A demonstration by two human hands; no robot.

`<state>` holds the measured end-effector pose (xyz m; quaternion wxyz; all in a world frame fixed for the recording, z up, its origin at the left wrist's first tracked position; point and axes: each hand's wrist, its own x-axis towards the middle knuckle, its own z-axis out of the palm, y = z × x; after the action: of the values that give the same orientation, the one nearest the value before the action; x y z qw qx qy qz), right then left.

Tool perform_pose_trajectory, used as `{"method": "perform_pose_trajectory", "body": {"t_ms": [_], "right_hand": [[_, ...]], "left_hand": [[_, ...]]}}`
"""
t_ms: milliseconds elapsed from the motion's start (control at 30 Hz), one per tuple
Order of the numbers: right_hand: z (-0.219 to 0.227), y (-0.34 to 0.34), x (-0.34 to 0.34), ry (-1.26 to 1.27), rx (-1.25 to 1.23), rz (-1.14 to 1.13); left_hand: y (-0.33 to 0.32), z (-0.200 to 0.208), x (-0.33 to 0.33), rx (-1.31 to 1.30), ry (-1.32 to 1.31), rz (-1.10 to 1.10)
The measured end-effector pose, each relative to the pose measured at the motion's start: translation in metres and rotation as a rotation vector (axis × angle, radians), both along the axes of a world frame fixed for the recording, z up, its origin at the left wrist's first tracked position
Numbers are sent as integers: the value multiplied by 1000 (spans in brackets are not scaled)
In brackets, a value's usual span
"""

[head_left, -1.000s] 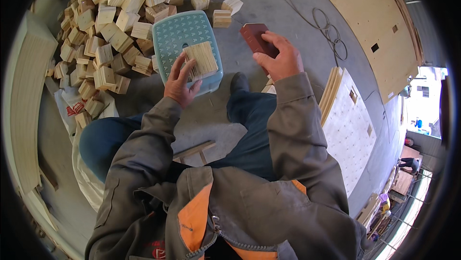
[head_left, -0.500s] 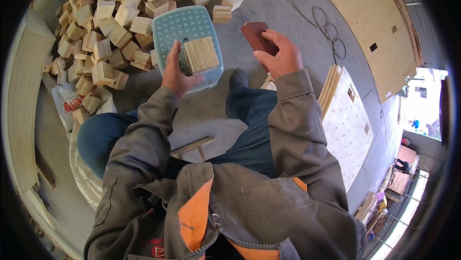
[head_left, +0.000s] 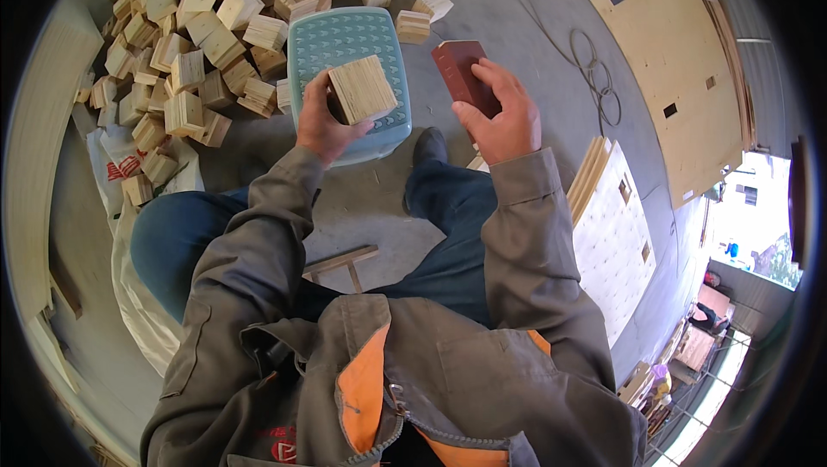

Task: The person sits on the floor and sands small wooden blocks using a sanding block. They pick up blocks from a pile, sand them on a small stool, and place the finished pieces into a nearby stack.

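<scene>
My left hand point(head_left: 325, 126) is closed around a layered plywood block point(head_left: 363, 90), thumb and fingers on its left and near sides. The block is tilted over the top of a teal plastic stool point(head_left: 349, 36) with a raised pattern; I cannot tell whether it touches the stool. To the right of the stool, my right hand point(head_left: 506, 118) grips a flat, red-brown sanding block point(head_left: 461, 71), with small marks along its edge. It is held apart from the plywood block.
A large heap of plywood blocks point(head_left: 185, 62) lies on the floor at the far left, beside a white sack point(head_left: 142, 286). Pale boards with square holes point(head_left: 616, 234) lie at the right, near a looped cable point(head_left: 594, 79). A small wooden frame point(head_left: 340, 260) is between my legs.
My left hand has tipped the plywood block, so more of its side shows now. The right hand keeps the sanding block in nearly the same place. The whole view has shifted slightly.
</scene>
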<state>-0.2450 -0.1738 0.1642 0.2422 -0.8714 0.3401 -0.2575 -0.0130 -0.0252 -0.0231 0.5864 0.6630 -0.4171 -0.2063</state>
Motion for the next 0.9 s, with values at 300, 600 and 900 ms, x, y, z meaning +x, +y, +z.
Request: {"method": "perform_pose_trajectory", "body": {"t_ms": [300,600,900], "right_hand": [[-32,47,22,-28,-154,142],[-80,115,35,87,-213,116],[-76,85,84,181,-258,100]], "left_hand": [[-3,10,-6,-7,32,37],[-3,17,-8,-3,-33,122],[2,18,-4,-19,-59,123]]}}
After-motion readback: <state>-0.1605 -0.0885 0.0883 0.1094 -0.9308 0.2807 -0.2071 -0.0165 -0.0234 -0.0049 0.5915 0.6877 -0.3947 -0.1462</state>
